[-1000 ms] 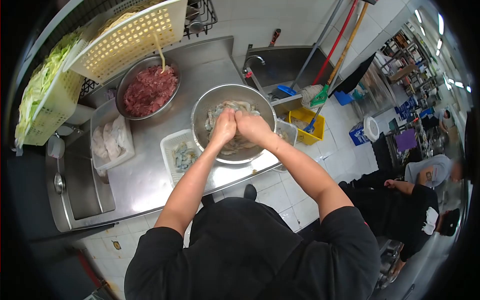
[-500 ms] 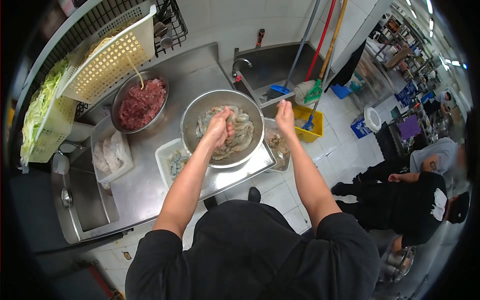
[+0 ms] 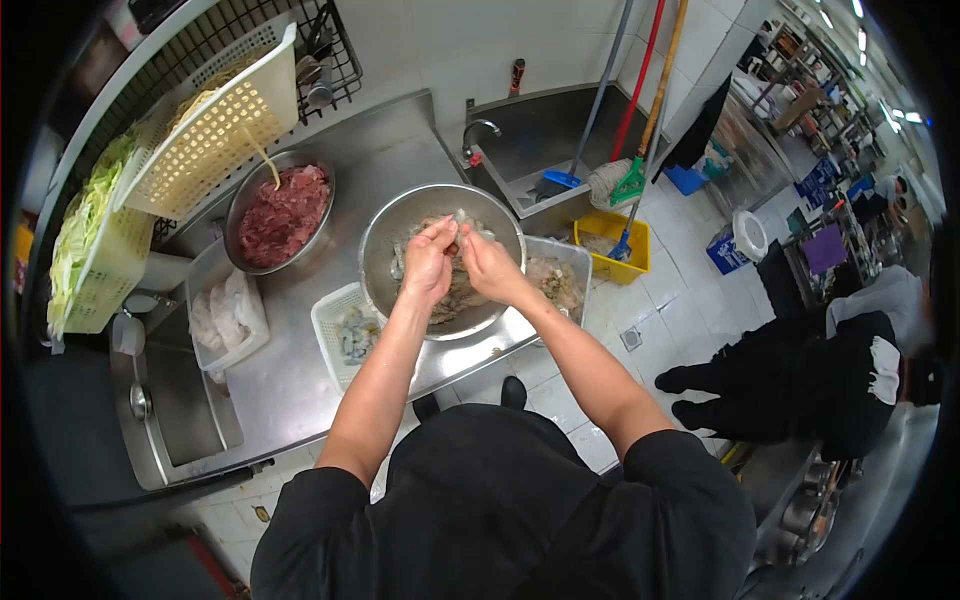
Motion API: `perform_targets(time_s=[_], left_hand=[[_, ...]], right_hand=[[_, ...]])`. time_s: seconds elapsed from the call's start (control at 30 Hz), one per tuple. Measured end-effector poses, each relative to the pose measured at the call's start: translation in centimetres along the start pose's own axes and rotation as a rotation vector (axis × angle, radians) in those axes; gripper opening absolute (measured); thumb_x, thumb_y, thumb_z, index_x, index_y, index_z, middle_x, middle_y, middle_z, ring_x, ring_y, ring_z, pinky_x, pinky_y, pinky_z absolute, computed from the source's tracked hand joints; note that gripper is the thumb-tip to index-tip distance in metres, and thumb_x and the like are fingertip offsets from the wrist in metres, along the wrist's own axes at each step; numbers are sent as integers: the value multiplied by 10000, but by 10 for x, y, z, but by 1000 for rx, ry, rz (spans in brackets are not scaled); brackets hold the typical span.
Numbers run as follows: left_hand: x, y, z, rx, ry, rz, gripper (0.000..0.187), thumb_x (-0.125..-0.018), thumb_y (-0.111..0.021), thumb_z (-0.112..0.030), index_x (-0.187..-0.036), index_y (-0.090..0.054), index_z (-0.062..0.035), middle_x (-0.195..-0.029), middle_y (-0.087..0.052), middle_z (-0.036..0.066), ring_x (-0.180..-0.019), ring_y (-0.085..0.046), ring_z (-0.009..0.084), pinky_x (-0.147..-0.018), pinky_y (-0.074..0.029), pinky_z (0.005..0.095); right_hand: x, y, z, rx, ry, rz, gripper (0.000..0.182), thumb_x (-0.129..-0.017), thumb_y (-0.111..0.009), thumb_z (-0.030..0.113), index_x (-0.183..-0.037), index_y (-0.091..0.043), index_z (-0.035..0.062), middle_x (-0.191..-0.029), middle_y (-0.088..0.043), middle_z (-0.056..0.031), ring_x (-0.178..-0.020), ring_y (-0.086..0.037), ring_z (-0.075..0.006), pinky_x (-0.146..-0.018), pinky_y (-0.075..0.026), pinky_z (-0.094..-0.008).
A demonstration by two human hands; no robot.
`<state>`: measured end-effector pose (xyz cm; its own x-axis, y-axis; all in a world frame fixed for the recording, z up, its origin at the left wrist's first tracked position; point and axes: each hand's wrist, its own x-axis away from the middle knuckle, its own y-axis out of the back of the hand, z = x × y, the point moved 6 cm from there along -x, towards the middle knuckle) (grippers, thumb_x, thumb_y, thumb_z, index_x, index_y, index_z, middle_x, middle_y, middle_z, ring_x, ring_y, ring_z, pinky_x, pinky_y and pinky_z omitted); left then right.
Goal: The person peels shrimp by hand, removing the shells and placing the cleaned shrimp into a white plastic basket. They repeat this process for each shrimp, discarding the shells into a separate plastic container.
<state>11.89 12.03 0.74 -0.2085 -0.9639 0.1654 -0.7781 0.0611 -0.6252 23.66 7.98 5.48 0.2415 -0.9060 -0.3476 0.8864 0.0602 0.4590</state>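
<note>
L hand [image 3: 428,262], R hand [image 3: 490,268], shrimp [image 3: 460,215] btwn fingertips

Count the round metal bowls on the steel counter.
2: the meat bowl, beside the perforated basket, and the shrimp bowl, under the left hand and right hand. Any behind the basket would be hidden.
</note>
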Motion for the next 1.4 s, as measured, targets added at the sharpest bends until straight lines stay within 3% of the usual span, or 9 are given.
perform_targets(time_s=[0.4, 0.67, 0.73, 0.83, 0.97, 1.03, 1.13, 1.23, 1.4], left_hand=[[1, 38, 12, 235, 121, -105, 183, -969, -648, -63, -1130, -633, 23, -1084, -676, 133, -993, -629, 210, -939, -535, 347], [-10, 32, 26, 182, 147, -179, 228, -958, -667, -75, -1168, -626, 4, -1035, -694, 123, -906, -627, 175, -830, -512, 288], [-15, 37, 12, 99, 30, -264, 268, -964, -658, -74, -1213, -608, 11, -1015, -703, 108, -855, -635, 146, -786, -496, 259], [2, 17, -10, -233, 146, -164, 296, -974, -636, -64, -1249, -584, 32, -985, -703, 91, -823, -649, 131, -758, -518, 274], [10, 4, -4, -347, 163, -37, 392, -987, -575, -41, -1362, -541, 68, -979, -714, 105, -819, -666, 128, -744, -545, 276], [4, 4, 1, -454, 109, 27, 409, -986, -561, -28, -1380, -527, 76, -988, -719, 113, -828, -671, 129, -745, -546, 269], [8, -6, 9, -570, 25, 91, 396, -983, -540, -4, -1368, -541, 88, -988, -728, 116, -844, -680, 123, -744, -547, 256], [13, -14, 2, -647, -84, 80, 328, -979, -545, 2, -1287, -610, 94, -952, -735, 101, -838, -685, 112, -740, -547, 251], [22, -9, -19, -647, -164, 2, 221, -957, -628, -26, -1133, -705, 86, -872, -738, 77, -761, -677, 103, -709, -545, 254]], right_hand=[[-1, -28, 3, -14, -76, -148, 188, -975, -511, 128, -952, -567, -50, -817, -642, -294, -789, -661, -472, -686, -499, -501], [21, -2, -16, 38, -170, -193, 150, -892, -585, 101, -805, -530, -7, -651, -558, -192, -579, -536, -244, -578, -457, -395], [34, 30, -22, 119, -248, -247, 157, -902, -594, 129, -837, -572, -12, -708, -625, -245, -679, -659, -395, -616, -494, -449], [45, 94, -72, 485, -218, -427, 155, -943, -590, 133, -890, -623, -8, -750, -629, -250, -720, -654, -401, -689, -512, -502], [59, 108, -119, 975, -335, -177, 250, -872, -650, 138, -1087, -676, 14, -987, -639, -232, -973, -606, -433, -858, -503, -495], [41, 89, -86, 614, -105, -201, 342, -907, -630, 162, -1209, -650, 3, -1068, -633, -237, -1035, -596, -443, -902, -494, -491], [14, 46, -35, 99, -122, -139, 280, -1030, -506, 159, -1143, -658, -47, -1013, -686, -282, -978, -658, -457, -849, -517, -473], [2, 26, -11, -102, -215, -90, 195, -1028, -496, 84, -1047, -637, -49, -888, -692, -232, -816, -722, -335, -717, -550, -405], [-9, 13, -11, -174, -154, 9, 165, -1014, -472, 23, -1047, -613, -57, -843, -677, -230, -780, -725, -293, -702, -557, -395]])
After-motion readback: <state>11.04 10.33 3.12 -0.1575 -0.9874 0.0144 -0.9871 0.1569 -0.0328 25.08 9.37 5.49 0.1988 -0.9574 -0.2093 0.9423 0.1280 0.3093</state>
